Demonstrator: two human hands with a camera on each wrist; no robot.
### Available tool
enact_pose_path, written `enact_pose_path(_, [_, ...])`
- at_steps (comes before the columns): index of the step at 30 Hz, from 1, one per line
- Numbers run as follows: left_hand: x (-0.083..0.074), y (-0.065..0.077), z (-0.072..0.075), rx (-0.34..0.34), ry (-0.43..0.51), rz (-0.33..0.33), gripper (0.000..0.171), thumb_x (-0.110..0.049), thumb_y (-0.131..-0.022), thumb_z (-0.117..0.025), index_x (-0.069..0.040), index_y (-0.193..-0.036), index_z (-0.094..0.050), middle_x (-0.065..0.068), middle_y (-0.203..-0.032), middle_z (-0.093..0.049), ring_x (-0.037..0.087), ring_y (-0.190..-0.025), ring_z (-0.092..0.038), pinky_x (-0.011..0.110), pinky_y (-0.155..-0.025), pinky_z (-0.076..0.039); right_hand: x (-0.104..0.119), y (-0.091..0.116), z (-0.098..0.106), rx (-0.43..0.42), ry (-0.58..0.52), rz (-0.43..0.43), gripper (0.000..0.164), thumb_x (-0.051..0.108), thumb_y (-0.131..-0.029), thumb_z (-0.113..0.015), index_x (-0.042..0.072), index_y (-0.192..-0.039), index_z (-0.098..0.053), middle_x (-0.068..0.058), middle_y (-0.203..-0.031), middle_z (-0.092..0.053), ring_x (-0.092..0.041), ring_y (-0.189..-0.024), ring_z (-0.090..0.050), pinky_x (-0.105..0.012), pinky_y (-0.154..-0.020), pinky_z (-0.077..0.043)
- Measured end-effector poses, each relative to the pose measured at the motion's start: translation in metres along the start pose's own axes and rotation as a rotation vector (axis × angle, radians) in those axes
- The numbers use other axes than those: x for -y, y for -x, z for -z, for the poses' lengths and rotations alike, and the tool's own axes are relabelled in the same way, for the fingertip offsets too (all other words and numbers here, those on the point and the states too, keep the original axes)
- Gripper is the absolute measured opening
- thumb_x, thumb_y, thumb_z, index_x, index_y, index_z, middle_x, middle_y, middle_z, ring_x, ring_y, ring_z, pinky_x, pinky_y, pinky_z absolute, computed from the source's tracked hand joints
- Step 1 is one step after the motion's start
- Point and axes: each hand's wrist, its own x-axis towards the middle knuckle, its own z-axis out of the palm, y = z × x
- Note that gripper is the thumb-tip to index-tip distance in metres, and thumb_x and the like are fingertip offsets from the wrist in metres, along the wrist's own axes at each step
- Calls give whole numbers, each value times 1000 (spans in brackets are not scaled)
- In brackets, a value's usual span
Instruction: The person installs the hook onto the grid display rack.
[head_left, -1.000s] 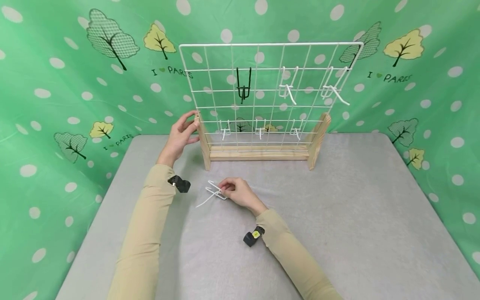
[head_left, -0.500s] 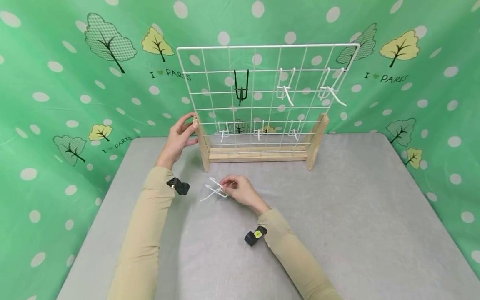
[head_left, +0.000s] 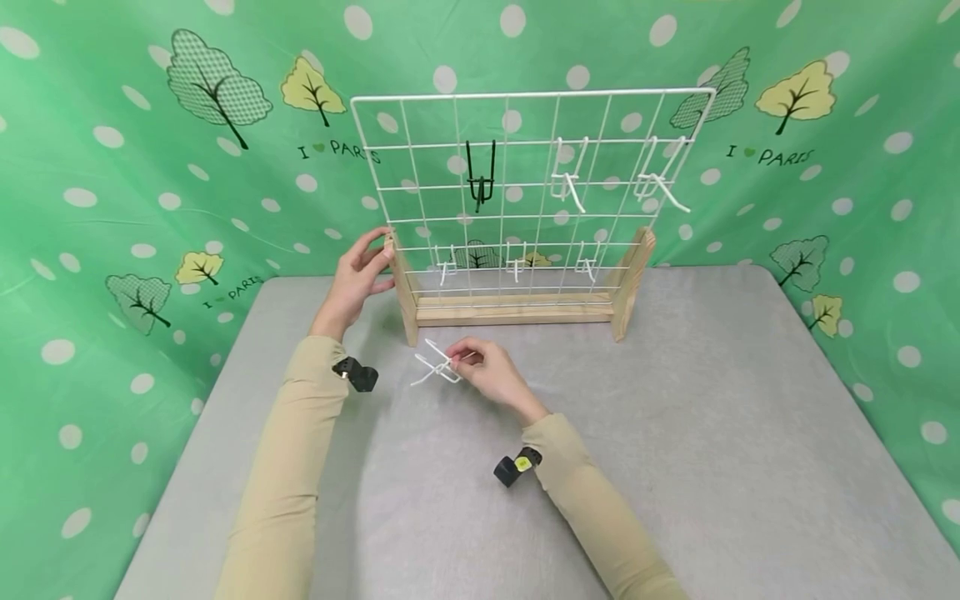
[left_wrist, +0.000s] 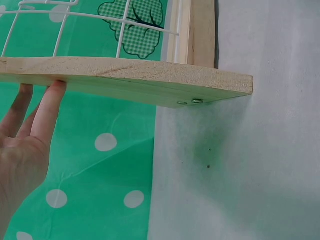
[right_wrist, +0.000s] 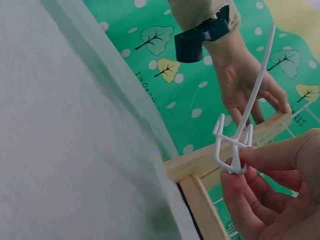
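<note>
In the head view, my right hand [head_left: 491, 371] pinches a white wire display hook [head_left: 438, 367] between thumb and fingertips, above the table in front of the rack. The right wrist view shows the hook's frame [right_wrist: 232, 170] in those fingers, its long prong slanting upward. My left hand [head_left: 356, 279] holds the upper end of the left wooden post [head_left: 403, 287] of a wire grid rack [head_left: 504, 98]. Up close, its fingers [left_wrist: 50, 112] press against the post's outer face.
On the grid hang a black hook [head_left: 481, 187], two larger white hooks in the upper row, one of them this hook [head_left: 570, 185], and three small white hooks lower down, including a middle one [head_left: 515, 265]. Grey cloth [head_left: 675, 433] covers the table; a green dotted curtain surrounds it.
My right hand has lifted the white hook a little up and toward the rack, tilting it slightly. My left hand stays on the post. The head view has shifted slightly.
</note>
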Motion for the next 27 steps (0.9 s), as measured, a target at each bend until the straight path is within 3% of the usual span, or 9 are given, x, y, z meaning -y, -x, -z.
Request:
enact_pose_path(3, [0,0,0,0,0,0,45,-28,-99,-58,-23,-142,-48,19,-143,-44,37,-125,-47,37,-84,-56,-8,-6,2,-34,8,15,16,-9,-87,-62,-7,-103,-67,-13,-92,-67,-20,-81,-62,-23,-68,-53])
enact_pose_path(10, [1,0,1,7,22,2,44,-27,-99,-57,-23,-142,-48,20,-144,-42,37,-125,-46,36,-83,-56,3,-10,14,-41,13,57,17,-9,-87,-63,-8,-104,-66,-16,-94,-67,-25,-83,-63,-26,-69,-55])
enact_pose_path(18, [1,1,0,13,-2,-1,47,-28,-99,-56,-23,-145,-44,19,-146,-41,37,-127,-45,44,-90,-53,13,-15,25,-28,21,67,18,-9,-88,-62,-8,-106,-65,-16,-95,-67,-26,-84,-63,-27,-70,-55])
enact_pose_path(27, [3,-1,1,3,26,-1,45,-28,-98,-59,-24,-142,-48,19,-146,-41,37,-125,-46,35,-82,-57,23,-17,31,-32,44,104,18,-8,-88,-61,-7,-106,-65,-21,-97,-66,-28,-84,-63,-27,-70,-55])
